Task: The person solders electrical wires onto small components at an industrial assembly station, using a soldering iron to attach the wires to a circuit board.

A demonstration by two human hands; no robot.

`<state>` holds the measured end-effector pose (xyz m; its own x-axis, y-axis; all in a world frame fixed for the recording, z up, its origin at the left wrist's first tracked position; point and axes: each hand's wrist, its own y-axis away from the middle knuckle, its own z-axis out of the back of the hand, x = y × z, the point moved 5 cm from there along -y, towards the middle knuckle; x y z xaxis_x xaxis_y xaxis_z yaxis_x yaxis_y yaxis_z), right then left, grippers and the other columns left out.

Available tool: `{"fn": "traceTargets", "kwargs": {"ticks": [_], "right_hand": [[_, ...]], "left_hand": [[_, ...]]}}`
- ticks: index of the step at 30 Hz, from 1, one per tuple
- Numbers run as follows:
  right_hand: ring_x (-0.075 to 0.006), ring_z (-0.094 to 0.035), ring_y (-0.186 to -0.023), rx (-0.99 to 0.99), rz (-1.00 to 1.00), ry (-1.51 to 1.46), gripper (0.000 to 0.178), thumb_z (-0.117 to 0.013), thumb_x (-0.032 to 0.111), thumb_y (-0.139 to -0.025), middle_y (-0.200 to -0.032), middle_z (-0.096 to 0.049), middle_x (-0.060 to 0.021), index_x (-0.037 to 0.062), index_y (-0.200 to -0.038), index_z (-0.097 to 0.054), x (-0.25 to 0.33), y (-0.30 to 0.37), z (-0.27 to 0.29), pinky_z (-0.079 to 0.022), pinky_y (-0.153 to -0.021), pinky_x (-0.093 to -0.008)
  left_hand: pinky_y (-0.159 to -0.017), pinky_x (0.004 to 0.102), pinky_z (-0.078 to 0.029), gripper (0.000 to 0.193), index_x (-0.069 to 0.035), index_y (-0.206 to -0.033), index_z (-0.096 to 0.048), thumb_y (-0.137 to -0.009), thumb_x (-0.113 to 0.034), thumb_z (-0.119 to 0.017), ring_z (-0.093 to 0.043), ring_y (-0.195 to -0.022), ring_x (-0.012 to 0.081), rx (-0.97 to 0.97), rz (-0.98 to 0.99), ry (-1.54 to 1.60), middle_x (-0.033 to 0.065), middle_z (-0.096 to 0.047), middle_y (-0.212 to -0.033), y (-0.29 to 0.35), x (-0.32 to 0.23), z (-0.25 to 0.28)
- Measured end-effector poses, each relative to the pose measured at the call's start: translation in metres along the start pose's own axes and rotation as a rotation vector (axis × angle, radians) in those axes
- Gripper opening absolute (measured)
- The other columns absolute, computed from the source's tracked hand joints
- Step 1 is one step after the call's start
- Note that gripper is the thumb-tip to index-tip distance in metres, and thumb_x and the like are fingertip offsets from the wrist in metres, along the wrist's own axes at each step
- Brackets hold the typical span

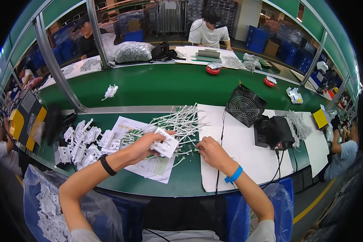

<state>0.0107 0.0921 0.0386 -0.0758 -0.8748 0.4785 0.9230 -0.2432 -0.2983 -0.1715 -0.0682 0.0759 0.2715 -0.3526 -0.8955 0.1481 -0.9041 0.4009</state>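
My left hand [143, 146] is closed around a white rectangular plastic housing [165, 143], tilted above a printed sheet [161, 170]. To its right, my right hand [214, 154] has thumb and fingers pinched together at the green end of a white cable, at the edge of a cable pile. That heap of white cables [185, 123] with small green parts spreads behind and between my hands. Left of the paper lies a jumbled pile of white plastic housings [82, 141].
A black fan [246, 105] and a black box [280, 131] stand on white board [230, 173] at right, beside a cable bundle [298, 127]. Beyond a metal rail runs a green conveyor [157, 86] carrying several parts. A lined blue bin [32, 193] sits lower left. Co-workers sit around.
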Motion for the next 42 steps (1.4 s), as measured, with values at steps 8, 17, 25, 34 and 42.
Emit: {"fn": "traceTargets", "kwargs": {"ticks": [8, 17, 25, 34, 42], "right_hand": [[-0.0326, -0.059, -0.085, -0.112, -0.147, -0.137, 0.013, -0.071, 0.003, -0.085, -0.091, -0.058, -0.0148, -0.0006, -0.096, -0.066, 0.006, -0.002, 0.027, -0.050, -0.077, -0.0404], [-0.0155, -0.063, -0.070, -0.588, -0.163, -0.418, 0.011, -0.073, 0.000, -0.086, -0.086, -0.071, -0.0087, -0.0017, -0.096, -0.070, 0.012, 0.010, 0.064, -0.048, -0.062, -0.0271], [-0.0171, -0.062, -0.067, -0.579, 0.125, -0.281, 0.019, -0.075, -0.005, -0.080, -0.080, -0.066, -0.0094, -0.0004, -0.098, -0.075, 0.080, 0.017, 0.104, -0.048, -0.059, -0.0268], [-0.0184, -0.057, -0.061, -0.449, 0.220, -0.111, 0.023, -0.077, -0.001, -0.078, -0.074, -0.059, -0.0053, 0.0055, -0.100, -0.078, 0.087, 0.019, 0.088, -0.045, -0.053, -0.0308], [-0.0190, -0.057, -0.064, -0.399, 0.208, -0.087, 0.022, -0.077, 0.003, -0.078, -0.075, -0.055, -0.0052, 0.0064, -0.099, -0.078, 0.089, 0.016, 0.074, -0.046, -0.054, -0.0323]], "left_hand": [[-0.065, 0.0258, -0.043, 0.051, -0.004, -0.153, -0.041, -0.105, -0.022, -0.040, -0.057, -0.086, 0.0104, 0.269, -0.012, 0.085, 0.0038, -0.058, -0.142, -0.002, -0.015, -0.020], [-0.081, 0.0287, -0.050, 0.058, -0.001, -0.143, -0.050, -0.095, -0.032, -0.043, -0.064, -0.111, 0.0196, 0.503, 0.020, 0.104, 0.0199, -0.060, -0.139, -0.022, -0.022, -0.048], [-0.077, 0.0302, -0.054, 0.072, -0.001, -0.127, -0.063, -0.099, -0.056, -0.025, -0.068, -0.105, 0.0195, 0.604, 0.254, -0.022, 0.0195, -0.068, -0.126, -0.028, -0.011, -0.079], [-0.066, 0.0273, -0.046, 0.082, -0.007, -0.124, -0.066, -0.097, -0.069, -0.020, -0.066, -0.090, 0.0149, 0.421, 0.260, -0.168, 0.0130, -0.071, -0.122, -0.032, -0.006, -0.093], [-0.102, 0.0447, -0.046, 0.097, -0.003, -0.150, -0.041, -0.093, -0.081, -0.030, -0.056, -0.126, 0.0235, 0.457, 0.284, -0.188, 0.0136, -0.055, -0.142, -0.034, -0.001, -0.098]]}}
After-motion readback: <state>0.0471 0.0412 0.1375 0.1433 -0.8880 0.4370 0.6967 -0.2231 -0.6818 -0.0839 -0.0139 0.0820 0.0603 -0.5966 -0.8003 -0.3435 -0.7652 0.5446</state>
